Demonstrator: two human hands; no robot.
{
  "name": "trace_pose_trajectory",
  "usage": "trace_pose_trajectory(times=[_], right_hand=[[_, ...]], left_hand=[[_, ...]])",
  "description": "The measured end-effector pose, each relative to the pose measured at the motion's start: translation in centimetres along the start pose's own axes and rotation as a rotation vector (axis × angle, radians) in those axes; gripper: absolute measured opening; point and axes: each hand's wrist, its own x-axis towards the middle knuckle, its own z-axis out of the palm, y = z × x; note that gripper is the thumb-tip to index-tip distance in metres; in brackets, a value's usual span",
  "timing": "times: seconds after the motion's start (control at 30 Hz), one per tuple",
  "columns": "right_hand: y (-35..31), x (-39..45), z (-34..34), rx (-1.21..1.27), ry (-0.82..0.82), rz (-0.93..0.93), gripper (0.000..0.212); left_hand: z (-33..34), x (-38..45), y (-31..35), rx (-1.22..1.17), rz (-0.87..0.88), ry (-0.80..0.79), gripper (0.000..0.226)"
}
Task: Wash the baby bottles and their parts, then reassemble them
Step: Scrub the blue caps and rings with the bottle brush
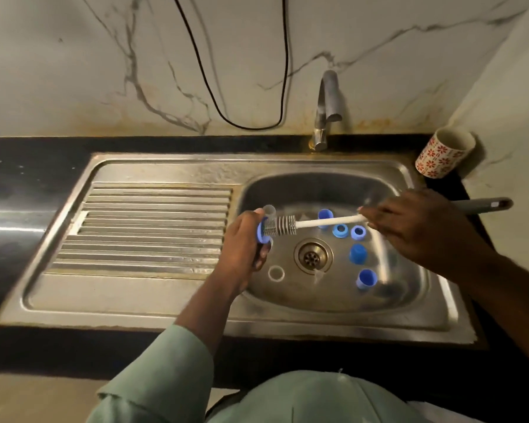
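Grips (245, 242) (409, 227) around ring (261, 235), apparently brush (287, 225)

Right hand (409, 227) holds brush (283, 225) against left hand's (242, 248) blue ring (261, 235).

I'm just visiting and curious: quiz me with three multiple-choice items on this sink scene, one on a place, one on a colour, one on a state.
1. Where does the patterned cup stand?
A. On the counter, right of the sink
B. In the basin
C. On the draining board

2. What colour are the loose caps in the basin?
A. Red
B. Blue
C. Green

3. What is the tap doing?
A. Running hard
B. Giving no visible water
C. Lying detached in the basin

Answers:
1 A: the patterned cup stands beyond the sink rim.
2 B: each cap is blue.
3 B: no stream shows under the tap.
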Motion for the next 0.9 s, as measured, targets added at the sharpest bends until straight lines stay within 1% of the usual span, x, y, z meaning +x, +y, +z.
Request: trace_pose_trajectory(times=[0.07, 0.17, 0.23, 0.33, 0.37, 0.4, 0.47, 0.5, 0.53, 0.57, 0.6, 0.67, 0.7, 0.73, 0.8, 0.83, 0.9], right_hand=[[-0.9, 1.1, 0.0, 0.007, -0.01, -0.006, 0.032], [-2.6, 1.8, 0.4, 0.064, 0.006, 0.059, 0.025], [-3.5, 1.5, 0.7, 0.11, 0.0, 0.065, 0.016], [-4.3, 1.7, 0.8, 0.074, -0.05, -0.014, 0.026], [-4.4, 2.1, 0.7, 0.07, -0.05, -0.018, 0.026], [-4.4, 2.6, 0.5, 0.073, -0.041, 0.009, 0.023], [-4.7, 3.2, 0.6, 0.099, -0.054, 0.169, 0.021], [-5.0, 3.4, 0.9, 0.123, -0.115, 0.261, 0.024], [-5.2, 3.4, 1.2, 0.15, -0.182, 0.308, 0.029], [-5.4, 3.4, 1.3, 0.168, -0.22, 0.3, 0.034], [-5.5, 3.4, 1.3, 0.173, -0.226, 0.263, 0.038], [-5.1, 3.4, 1.2, 0.155, -0.186, 0.191, 0.038], [-4.7, 3.5, 1.3, 0.169, -0.161, 0.203, 0.035], [-4.6, 3.7, 1.4, 0.198, -0.173, 0.257, 0.033], [-5.1, 3.7, 2.2, 0.3, -0.252, 0.419, 0.03], [-5.4, 3.5, 2.5, 0.314, -0.301, 0.459, 0.031], [-5.5, 3.0, 2.7, 0.284, -0.366, 0.43, 0.039]], left_hand=[[-0.6, -0.1, 0.0, 0.045, 0.026, -0.005, 0.04], [-2.1, 0.4, 0.7, 0.049, 0.031, 0.009, 0.04], [-2.7, 0.9, 1.1, 0.062, 0.048, 0.009, 0.036], [-3.4, 1.6, 0.6, 0.07, 0.048, 0.021, 0.039], [-3.6, 1.8, 0.0, 0.074, 0.046, 0.023, 0.042], [-3.6, 2.0, -0.3, 0.067, 0.044, 0.023, 0.043], [-3.6, 2.5, -0.3, 0.049, 0.04, 0.034, 0.042], [-3.7, 3.0, 0.0, 0.045, 0.044, 0.032, 0.041], [-3.8, 3.5, 0.3, 0.042, 0.053, 0.02, 0.039], [-3.9, 4.0, 0.4, 0.042, 0.063, 0.008, 0.037], [-3.8, 4.4, 0.4, 0.039, 0.071, 0.0, 0.036], [-3.5, 4.8, -0.5, 0.017, 0.07, -0.002, 0.042], [-3.4, 4.9, -1.0, 0.006, 0.073, -0.001, 0.049], [-3.3, 5.1, -1.2, 0.002, 0.077, -0.003, 0.05], [-3.4, 5.5, -1.2, 0.021, 0.102, -0.015, 0.04], [-3.5, 5.7, -1.1, 0.035, 0.111, -0.027, 0.038], [-3.4, 5.7, -1.3, 0.037, 0.1, -0.035, 0.037]])
